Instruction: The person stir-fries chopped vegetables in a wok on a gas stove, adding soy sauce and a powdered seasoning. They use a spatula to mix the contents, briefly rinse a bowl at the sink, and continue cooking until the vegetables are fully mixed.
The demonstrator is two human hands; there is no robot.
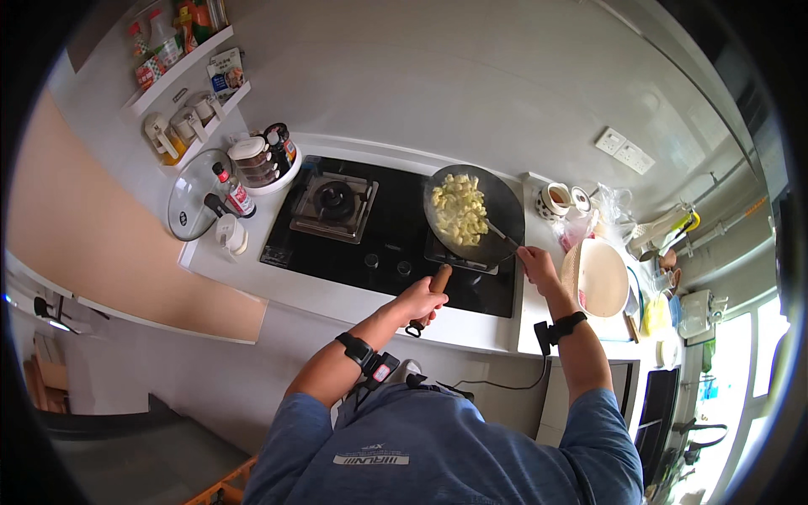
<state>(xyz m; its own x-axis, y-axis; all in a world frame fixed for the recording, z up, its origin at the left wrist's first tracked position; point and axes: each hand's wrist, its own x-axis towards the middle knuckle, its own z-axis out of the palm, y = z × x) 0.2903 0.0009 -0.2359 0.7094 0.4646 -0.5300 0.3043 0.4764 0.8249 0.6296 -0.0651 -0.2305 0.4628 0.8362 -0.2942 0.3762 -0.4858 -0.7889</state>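
My left hand (424, 300) is closed round the brown wooden handle (441, 278) of a dark wok (507, 214), which sits tilted over the right burner of a black glass gas hob (385, 230). Pale yellow-green chopped food (459, 208), perhaps cauliflower, lies in the wok. With my right hand (538, 267) I grip the handle of a metal spatula (500, 235) at the wok's right rim; its working end is among the food and partly hidden. Both forearms wear black straps with small devices.
A glass lid (196, 196), a sauce bottle (235, 192), a white container (231, 235) and a seasoning tray (278, 183) stand left of the hob. To the right are a patterned pot (550, 201), plastic bags (613, 203) and a large cream bowl (604, 278). A cable hangs between my arms.
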